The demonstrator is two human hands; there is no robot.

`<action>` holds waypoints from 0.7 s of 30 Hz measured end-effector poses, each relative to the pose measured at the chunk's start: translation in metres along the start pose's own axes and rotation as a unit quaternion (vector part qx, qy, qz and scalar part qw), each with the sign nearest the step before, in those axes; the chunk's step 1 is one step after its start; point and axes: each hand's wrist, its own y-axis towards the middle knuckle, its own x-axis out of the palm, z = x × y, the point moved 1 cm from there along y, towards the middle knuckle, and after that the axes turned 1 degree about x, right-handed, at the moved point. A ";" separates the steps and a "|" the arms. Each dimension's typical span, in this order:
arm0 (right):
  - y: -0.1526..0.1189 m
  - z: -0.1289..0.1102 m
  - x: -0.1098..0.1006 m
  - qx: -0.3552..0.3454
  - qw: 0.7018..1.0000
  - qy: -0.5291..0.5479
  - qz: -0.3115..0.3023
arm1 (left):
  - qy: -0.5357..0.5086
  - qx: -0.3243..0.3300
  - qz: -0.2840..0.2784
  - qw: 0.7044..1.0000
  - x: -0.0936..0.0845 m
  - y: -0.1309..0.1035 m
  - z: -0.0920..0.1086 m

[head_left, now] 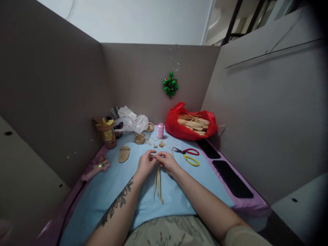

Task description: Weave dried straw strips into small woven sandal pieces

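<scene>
Printed garment (pixel 166 229) at bottom edge. Right hand (pixel 167 162) pinches dried strips (pixel 159 184), trailing garment-ward above blue cloth (pixel 115 201); left hand (pixel 147 163) meets its fingertips, grip unclear. Scissors (pixel 188 155) lie right.

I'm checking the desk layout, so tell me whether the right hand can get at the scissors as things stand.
Probably yes: the scissors lie close beside the right hand, with only a pale scrap near their tips and nothing bulky between. Its grip seems busy with the straw strips, though.
</scene>
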 end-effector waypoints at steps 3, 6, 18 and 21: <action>0.002 0.001 -0.003 -0.004 1.000 -0.009 0.001 | 0.011 0.007 -0.004 1.000 0.000 0.000 -0.001; 0.006 0.003 -0.009 -0.002 1.000 -0.016 0.006 | 0.011 0.006 -0.002 1.000 -0.001 0.001 -0.001; 0.006 -0.011 -0.027 -0.204 0.905 -0.374 0.010 | 0.087 0.040 0.003 0.995 -0.009 0.000 0.008; 0.006 -0.009 -0.026 -0.225 0.885 -0.408 0.006 | 0.080 0.041 0.007 0.996 -0.009 0.000 0.009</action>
